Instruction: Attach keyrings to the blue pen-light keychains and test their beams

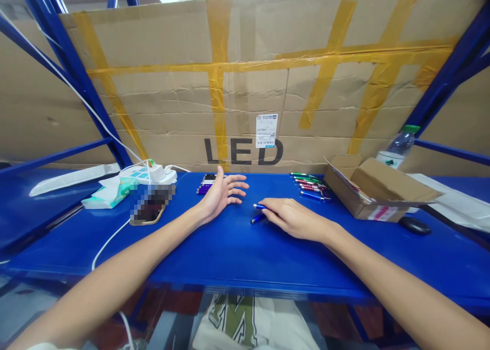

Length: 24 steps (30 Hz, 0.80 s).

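Note:
My right hand (pixel 293 217) is closed over the blue table, with the end of a blue pen (pixel 260 206) sticking out from its thumb and forefinger. A second blue pen (pixel 257 219) lies just below it, partly hidden under the hand. My left hand (pixel 218 194) is raised a little, its fingers spread and nothing in them. Behind that hand lies a row of black, white and purple pen-like pieces (pixel 204 188), partly covered by it. Several green, red and blue pens (pixel 312 186) lie side by side to the right, beyond my right hand.
An open cardboard box (pixel 360 204) stands right of the pens, beside a black mouse (pixel 415 225) and a bottle (pixel 401 141). On the left are a phone (pixel 151 209), a tissue pack (pixel 109 194) and a white power strip (pixel 164 175) with cables. A large cardboard sheet (pixel 172 105) closes the back.

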Motion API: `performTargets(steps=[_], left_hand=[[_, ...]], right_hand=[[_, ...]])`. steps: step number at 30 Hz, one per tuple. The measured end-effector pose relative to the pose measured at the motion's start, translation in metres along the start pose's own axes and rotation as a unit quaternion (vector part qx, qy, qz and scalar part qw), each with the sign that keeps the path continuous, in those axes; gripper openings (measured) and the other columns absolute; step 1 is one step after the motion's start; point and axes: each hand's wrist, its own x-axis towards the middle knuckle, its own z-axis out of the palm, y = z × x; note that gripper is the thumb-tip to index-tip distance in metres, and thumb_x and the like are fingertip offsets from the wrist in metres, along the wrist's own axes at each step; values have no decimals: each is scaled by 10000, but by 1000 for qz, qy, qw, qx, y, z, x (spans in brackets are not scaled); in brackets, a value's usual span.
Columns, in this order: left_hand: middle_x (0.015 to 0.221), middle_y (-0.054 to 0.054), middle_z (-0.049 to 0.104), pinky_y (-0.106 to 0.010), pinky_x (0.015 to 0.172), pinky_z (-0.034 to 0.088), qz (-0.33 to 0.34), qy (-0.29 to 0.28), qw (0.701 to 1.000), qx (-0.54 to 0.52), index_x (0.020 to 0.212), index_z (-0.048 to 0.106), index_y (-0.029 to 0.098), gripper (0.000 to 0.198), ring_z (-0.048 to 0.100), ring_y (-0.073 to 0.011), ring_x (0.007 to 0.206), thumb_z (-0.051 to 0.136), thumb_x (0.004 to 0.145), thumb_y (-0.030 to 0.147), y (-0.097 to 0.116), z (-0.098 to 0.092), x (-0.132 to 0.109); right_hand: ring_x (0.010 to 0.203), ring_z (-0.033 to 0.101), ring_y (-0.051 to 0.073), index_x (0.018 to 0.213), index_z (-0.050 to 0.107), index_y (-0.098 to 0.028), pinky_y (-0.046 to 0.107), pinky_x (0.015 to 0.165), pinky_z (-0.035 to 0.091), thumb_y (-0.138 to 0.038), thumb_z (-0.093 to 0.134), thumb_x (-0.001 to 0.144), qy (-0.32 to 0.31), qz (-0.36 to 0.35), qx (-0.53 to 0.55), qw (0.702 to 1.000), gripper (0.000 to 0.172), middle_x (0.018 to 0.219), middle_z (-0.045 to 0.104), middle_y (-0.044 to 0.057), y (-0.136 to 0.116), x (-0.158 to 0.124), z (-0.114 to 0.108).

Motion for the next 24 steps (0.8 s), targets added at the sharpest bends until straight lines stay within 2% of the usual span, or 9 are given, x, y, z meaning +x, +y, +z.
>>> performTargets(steps=[13, 19, 24], left_hand=[[1201, -160, 729, -297, 749, 562, -1, -3, 1000, -1, 1259, 709, 167, 862, 684, -231, 962, 294, 984, 870, 0, 0, 0], [1199, -157, 727, -297, 764, 566, -2, -5, 1000, 1, 1271, 699, 161, 867, 683, -230, 971, 280, 989, 866, 1, 0, 0], [1189, -160, 726, -286, 745, 567, -4, 0, 1000, -4, 1263, 701, 154, 867, 683, -225, 955, 264, 999, 855, 1, 1, -1]], right_hand=[[932, 730, 253, 1122, 630, -223, 395, 857, 553, -359, 362, 1166, -2, 9, -6, 1000, 304, 1048, 764, 84, -2, 0, -4], [1130, 730, 288, 1382, 576, -221, 434, 935, 575, -366, 327, 1172, 10, 7, -12, 1000, 357, 1283, 743, 133, 7, -2, 2], [981, 739, 267, 1372, 588, -193, 404, 854, 573, -335, 316, 1167, -5, -11, 0, 1000, 369, 1146, 760, 131, 7, -2, 2]])
